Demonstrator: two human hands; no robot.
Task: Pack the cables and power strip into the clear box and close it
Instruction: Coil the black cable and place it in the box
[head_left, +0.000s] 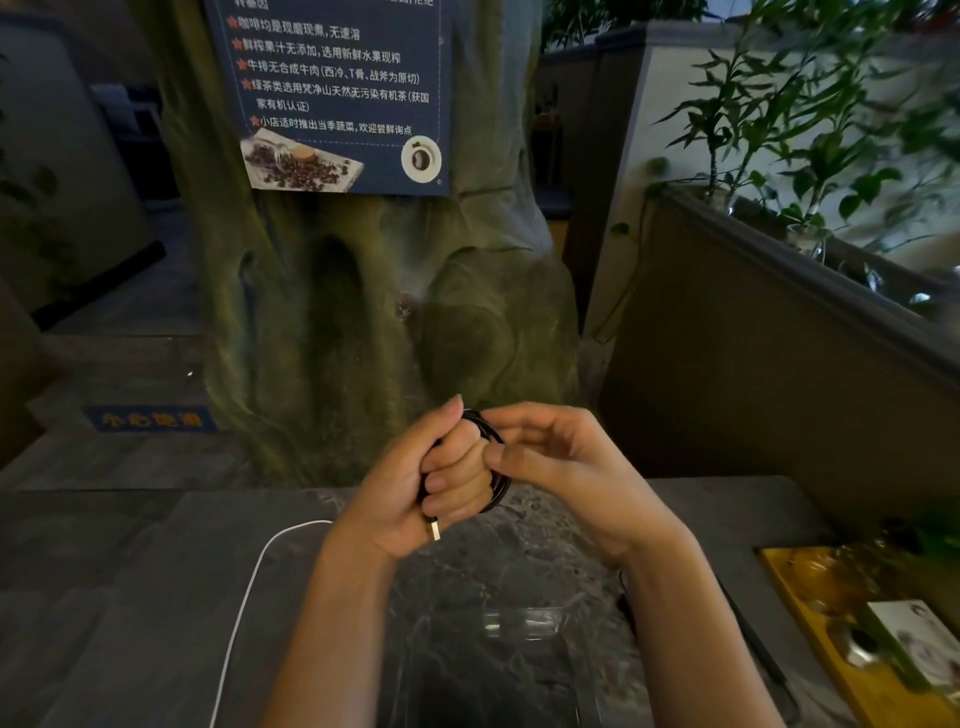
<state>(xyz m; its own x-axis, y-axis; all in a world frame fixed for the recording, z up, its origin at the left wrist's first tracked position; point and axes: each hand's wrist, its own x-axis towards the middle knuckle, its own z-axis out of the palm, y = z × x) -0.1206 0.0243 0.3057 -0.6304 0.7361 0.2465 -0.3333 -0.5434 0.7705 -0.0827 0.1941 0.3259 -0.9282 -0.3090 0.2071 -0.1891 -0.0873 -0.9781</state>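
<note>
My left hand (415, 483) grips a coiled black cable (500, 486) above the dark marble table (156, 597); a silver USB plug (435, 531) sticks out below its fingers. My right hand (561, 462) is beside it, fingers curled, thumb and fingertips touching the coil's loop. The clear box (524, 623) stands open on the table below my forearms, its rim faint. A white cable (244, 597) curves over the table at the left. No power strip is visible.
A yellow wooden tray (810, 623) with small glass items and a card sits at the right. A fake tree trunk with a blue menu poster (337, 93) rises behind the table. A planter partition (779, 291) with plants borders the right.
</note>
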